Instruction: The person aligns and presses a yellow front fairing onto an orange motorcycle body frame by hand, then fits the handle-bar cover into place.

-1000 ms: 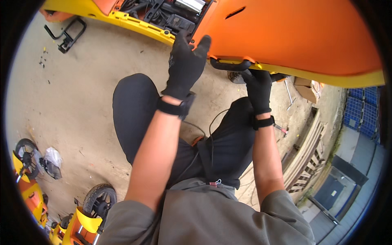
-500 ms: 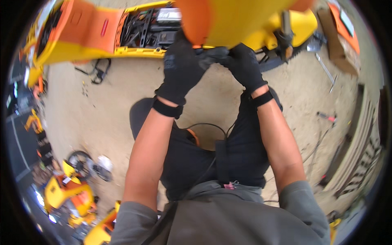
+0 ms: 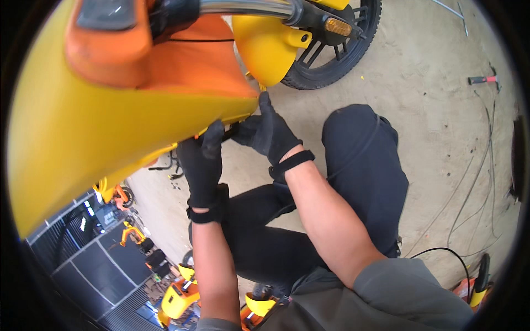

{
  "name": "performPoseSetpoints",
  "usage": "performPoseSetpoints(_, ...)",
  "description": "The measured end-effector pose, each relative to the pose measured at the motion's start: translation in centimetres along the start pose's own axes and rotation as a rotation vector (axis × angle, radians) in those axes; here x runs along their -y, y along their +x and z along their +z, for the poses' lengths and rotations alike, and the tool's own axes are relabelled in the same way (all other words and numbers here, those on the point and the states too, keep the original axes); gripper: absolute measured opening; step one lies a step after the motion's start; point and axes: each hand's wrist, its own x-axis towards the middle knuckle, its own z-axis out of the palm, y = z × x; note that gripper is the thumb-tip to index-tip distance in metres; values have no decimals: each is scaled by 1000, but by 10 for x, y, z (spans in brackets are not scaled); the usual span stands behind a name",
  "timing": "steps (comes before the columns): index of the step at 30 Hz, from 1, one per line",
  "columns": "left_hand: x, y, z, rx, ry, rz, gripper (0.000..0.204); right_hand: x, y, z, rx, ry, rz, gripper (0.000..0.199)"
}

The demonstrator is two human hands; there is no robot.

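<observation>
A large yellow and orange body panel (image 3: 127, 127) of a motor scooter fills the upper left, close to me. Both my hands wear black gloves and meet at its lower edge. My left hand (image 3: 203, 160) is closed there, its thumb raised against the edge and its fingers partly hidden beneath. Closer to the front tip, my right hand (image 3: 270, 132) grips the edge with the thumb pointing up along it. Its fingers reach toward my left hand, beside a small dark part (image 3: 231, 131) whose kind I cannot tell.
Beyond the panel are a yellow front fender (image 3: 268, 52), the spoked front wheel (image 3: 345, 55) and an amber turn signal (image 3: 338, 26). A red-handled hammer (image 3: 483, 80) and thin cables (image 3: 488, 149) lie on the right floor. More yellow scooter parts (image 3: 179, 298) stand lower left.
My view has turned and come closer to the scooter's front, so the panel looms larger at left. Both hands remain at its lower edge, now with the thumbs raised.
</observation>
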Motion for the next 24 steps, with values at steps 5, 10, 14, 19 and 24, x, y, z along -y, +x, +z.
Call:
performPoseSetpoints(5, 0, -8, -2, -31, -92, -72, 44, -29, 12, -10, -74, 135, 26, 102)
performPoseSetpoints(10, 4, -16, 0, -114, 12, -105, 43, -36, 14, 6, 228, 191, -16, 101)
performPoseSetpoints(14, -6, -14, 19, -96, -250, -182, 39, -32, 13, 8, 293, 369, -67, 90)
performPoseSetpoints(19, -7, -13, 17, -105, -109, -276, 46, -43, 16, 4, 237, 334, -82, 89)
performPoseSetpoints(24, -16, -17, 17, -143, -218, -428, 37, -50, 17, 0, 175, 325, -66, 89)
